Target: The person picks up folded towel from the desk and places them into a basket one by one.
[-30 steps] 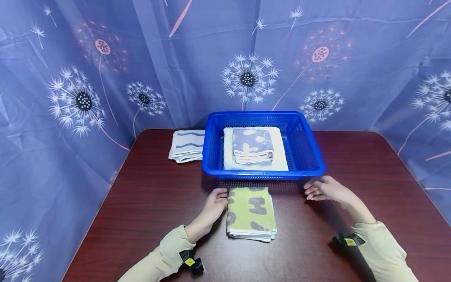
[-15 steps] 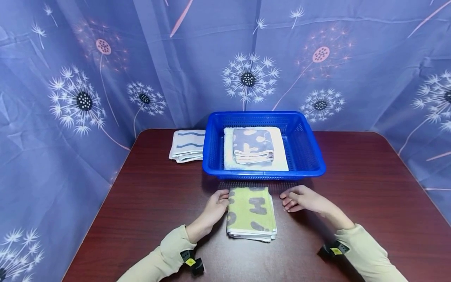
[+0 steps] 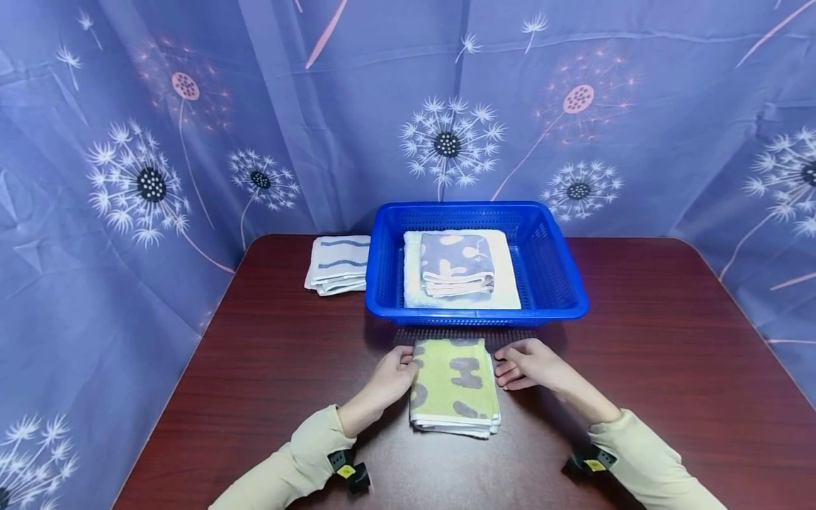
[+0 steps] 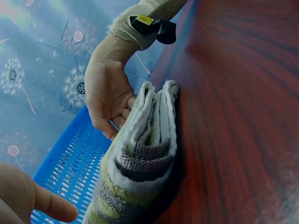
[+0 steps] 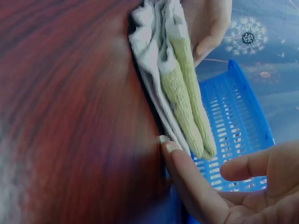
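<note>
A folded yellow-green towel with grey patches lies flat on the table in front of the basket. At its left edge is my left hand, fingertips right by the folds; in the left wrist view its thumb stretches straight toward the cloth. My right hand is at the towel's right edge. The right wrist view shows its fingers extended low against the bottom layers, with the thumb held apart. Neither hand curls round the towel. Part of the left hand's fingers is hidden.
Behind the towel stands a blue plastic basket, holding a white towel with a folded grey-purple patterned towel on top. Left of it lies a folded white towel with blue wavy stripes. A dandelion-print curtain hangs behind the table.
My right hand has moved left and slightly toward me, from the basket's front right corner to the towel's right edge. My left hand has barely moved, and the towel lies where it was.
</note>
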### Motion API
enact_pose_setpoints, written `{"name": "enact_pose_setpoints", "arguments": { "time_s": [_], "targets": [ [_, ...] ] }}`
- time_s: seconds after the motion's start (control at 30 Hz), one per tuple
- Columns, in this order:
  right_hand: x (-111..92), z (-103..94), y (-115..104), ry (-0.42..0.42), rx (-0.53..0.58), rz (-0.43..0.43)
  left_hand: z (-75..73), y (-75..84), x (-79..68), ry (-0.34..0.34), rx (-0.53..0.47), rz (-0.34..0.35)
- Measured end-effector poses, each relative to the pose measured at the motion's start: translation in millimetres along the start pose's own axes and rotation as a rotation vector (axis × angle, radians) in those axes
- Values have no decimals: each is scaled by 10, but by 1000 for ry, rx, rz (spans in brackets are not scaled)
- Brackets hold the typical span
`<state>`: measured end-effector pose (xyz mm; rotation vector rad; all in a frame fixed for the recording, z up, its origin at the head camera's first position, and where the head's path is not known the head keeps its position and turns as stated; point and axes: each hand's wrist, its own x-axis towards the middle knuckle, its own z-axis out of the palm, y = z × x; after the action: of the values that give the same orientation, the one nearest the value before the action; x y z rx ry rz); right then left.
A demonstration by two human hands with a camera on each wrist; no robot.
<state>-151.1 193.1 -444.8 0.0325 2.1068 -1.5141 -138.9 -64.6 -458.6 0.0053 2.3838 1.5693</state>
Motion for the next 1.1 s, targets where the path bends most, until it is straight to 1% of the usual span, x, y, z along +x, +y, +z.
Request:
{"name": "enact_pose_setpoints", "arguments": {
  "time_s": [0.17, 0.33, 0.53, 0.63, 0.8, 0.87, 0.97, 1.03, 1.1],
  "targets": [
    [16, 82, -6, 49, -7, 20, 2, 4, 12, -14, 18, 4],
    [26, 166, -37, 106, -23, 32, 7, -6, 20, -31, 12, 16],
    [51, 261, -12, 172, -44, 16, 27, -37, 39, -52, 31, -3],
    [57, 299, 2, 201, -58, 16, 40, -48, 33, -70, -10, -7],
    [52, 341, 12, 218, -75, 17, 75, -66, 22, -115, -132, -29],
    [51, 352, 24, 224, -86, 12, 90, -78, 15, -126, -164, -29],
    [56, 357, 35, 249, -111, 2, 102, -79, 1, -131, -192, -14],
    [67, 354, 41, 269, -143, -5, 104, -74, -13, -125, -192, 4],
    [75, 350, 35, 284, -170, -10, 102, -65, -25, -123, -194, 6]
  ]
}}
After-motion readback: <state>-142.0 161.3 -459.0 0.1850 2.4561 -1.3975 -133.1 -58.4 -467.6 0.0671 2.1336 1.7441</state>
